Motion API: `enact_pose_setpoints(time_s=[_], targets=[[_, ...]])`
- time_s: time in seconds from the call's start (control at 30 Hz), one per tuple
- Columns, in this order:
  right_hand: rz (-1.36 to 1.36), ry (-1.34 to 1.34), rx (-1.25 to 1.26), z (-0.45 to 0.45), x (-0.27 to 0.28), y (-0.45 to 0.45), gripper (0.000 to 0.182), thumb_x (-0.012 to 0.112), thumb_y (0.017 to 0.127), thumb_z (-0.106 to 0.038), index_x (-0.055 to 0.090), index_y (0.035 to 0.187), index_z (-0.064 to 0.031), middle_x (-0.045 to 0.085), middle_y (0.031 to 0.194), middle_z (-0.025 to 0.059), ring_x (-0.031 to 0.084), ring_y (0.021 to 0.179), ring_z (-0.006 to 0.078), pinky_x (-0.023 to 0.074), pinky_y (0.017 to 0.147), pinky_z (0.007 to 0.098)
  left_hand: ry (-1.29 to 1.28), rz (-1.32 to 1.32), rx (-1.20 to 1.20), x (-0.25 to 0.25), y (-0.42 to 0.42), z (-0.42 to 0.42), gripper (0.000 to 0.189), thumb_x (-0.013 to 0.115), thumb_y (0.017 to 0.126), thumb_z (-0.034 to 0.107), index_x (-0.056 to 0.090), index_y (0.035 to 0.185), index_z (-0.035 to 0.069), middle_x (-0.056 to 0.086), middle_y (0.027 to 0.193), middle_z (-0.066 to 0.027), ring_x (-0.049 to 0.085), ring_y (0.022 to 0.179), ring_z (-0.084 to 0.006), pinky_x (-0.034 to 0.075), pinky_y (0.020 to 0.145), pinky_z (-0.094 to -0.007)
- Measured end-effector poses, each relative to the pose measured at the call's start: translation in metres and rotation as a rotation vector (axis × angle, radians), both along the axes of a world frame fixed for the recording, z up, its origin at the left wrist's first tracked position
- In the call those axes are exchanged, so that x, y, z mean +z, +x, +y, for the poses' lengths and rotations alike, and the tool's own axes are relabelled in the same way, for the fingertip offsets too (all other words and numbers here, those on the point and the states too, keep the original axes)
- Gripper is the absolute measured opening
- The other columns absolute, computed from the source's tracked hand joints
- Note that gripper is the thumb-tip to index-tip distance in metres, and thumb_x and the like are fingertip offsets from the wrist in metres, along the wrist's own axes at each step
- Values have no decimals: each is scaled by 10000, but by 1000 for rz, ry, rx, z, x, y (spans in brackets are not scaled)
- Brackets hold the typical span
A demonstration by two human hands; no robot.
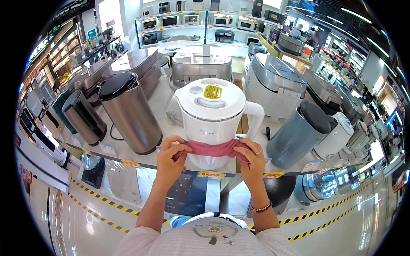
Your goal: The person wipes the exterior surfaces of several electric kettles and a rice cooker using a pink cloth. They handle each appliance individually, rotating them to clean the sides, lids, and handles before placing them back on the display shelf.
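Note:
A pink cloth is stretched between my two hands, in front of the lower body of a white Midea jug appliance with a spout, a side handle and a yellow-green label on its lid. My left hand pinches the cloth's left end between thumb and fingers. At the other end, my right hand, with a ring and a bracelet, grips the bunched cloth below the jug's handle. Whether the cloth touches the jug is not certain. The jug stands upright near the front edge of the display counter.
Left of the jug stands a brushed metal kettle; to the right is a blue-grey kettle. Rice cookers are behind. A black plug lies by the jug. Price tags line the counter edge. Striped tape marks the floor.

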State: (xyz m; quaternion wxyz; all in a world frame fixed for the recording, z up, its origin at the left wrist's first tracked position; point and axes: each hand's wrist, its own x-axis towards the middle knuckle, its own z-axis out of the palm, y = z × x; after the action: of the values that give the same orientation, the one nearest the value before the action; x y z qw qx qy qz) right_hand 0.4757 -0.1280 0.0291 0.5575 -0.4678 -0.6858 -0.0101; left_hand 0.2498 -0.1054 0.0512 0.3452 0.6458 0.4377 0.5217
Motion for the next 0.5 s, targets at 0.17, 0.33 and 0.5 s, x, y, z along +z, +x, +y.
enact_pose_setpoints(time_s=[0.17,0.33,0.5], targets=[[-102,-241,40,-12,-14,7,369,522,615,140,667,886,-65,576,1034,120,523,891,305,440,782,353,-252,275,-89,-1,-9,-9,197,538,757,-119,665,843,5,506,971,-45,563,646,-116,460,451,-201],[-55,-102,-11,-27,14,7,371,552,610,130,682,886,-80,563,1006,112,512,890,284,434,754,333,255,242,72,10,-13,-19,253,562,751,-124,678,914,31,513,992,-59,538,654,-122,424,494,-229],[-82,216,-113,-24,39,-1,342,593,630,91,678,905,-92,554,989,112,501,882,277,420,736,337,443,31,188,29,0,-20,251,580,731,-152,681,884,19,525,1017,-76,559,718,-113,430,533,-188]])
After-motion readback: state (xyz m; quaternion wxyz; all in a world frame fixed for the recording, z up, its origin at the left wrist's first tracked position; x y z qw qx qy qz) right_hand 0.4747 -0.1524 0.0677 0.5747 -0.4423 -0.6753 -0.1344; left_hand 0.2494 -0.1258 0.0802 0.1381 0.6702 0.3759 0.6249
